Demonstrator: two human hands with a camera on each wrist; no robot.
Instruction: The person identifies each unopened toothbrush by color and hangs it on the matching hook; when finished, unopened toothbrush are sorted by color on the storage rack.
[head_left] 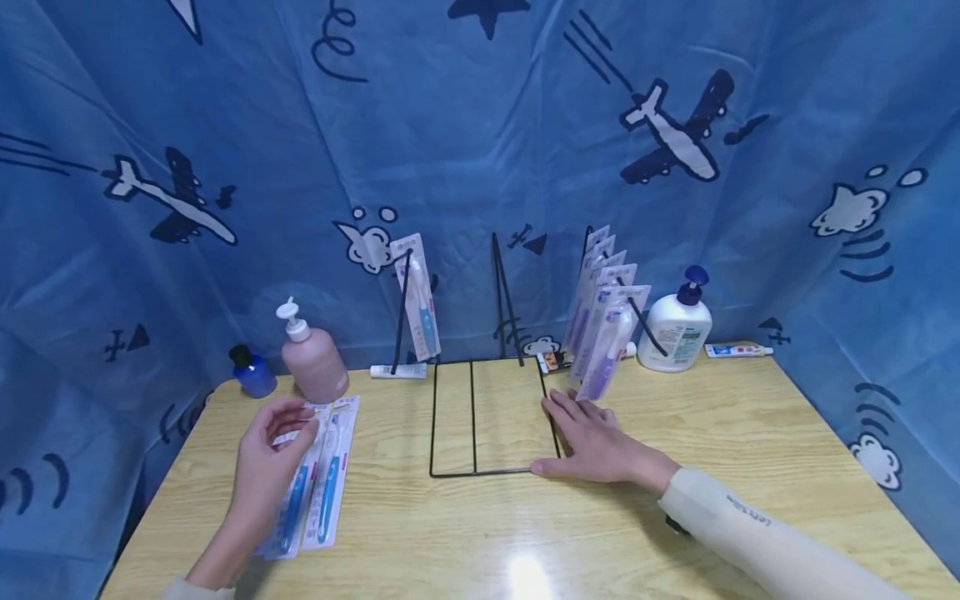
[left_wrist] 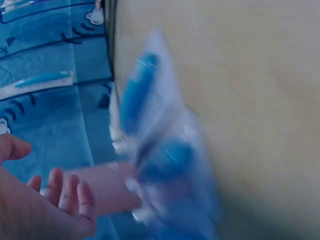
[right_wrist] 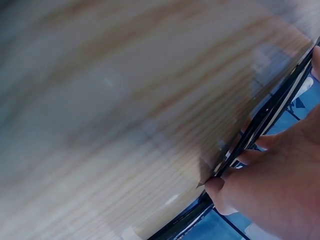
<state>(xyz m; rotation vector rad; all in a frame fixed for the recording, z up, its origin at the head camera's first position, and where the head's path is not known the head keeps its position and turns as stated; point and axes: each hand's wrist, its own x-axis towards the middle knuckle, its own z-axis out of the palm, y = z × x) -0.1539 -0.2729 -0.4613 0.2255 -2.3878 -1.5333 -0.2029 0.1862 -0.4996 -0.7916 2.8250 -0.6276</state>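
My left hand (head_left: 272, 467) hovers over packaged blue toothbrushes (head_left: 332, 479) at the table's left, its fingers loosely bent and holding nothing. In the left wrist view those packs are blurred, beside the relaxed fingers (left_wrist: 70, 197). My right hand (head_left: 603, 446) rests on the base of a black wire display rack (head_left: 474, 425), thumb at its front right corner and fingers spread along the side bar. One blue toothbrush pack (head_left: 417, 296) hangs on the rack's left hook. Several purple toothbrush packs (head_left: 609, 346) hang on the right hook; the middle hook (head_left: 504, 283) is bare.
Behind the left packs stand a pink pump bottle (head_left: 317, 362) and a small blue bottle (head_left: 255, 377). A white pump bottle (head_left: 675, 329) is at the back right. Toothpaste tubes (head_left: 399, 371) lie along the back edge, before a blue printed curtain (head_left: 465, 125).
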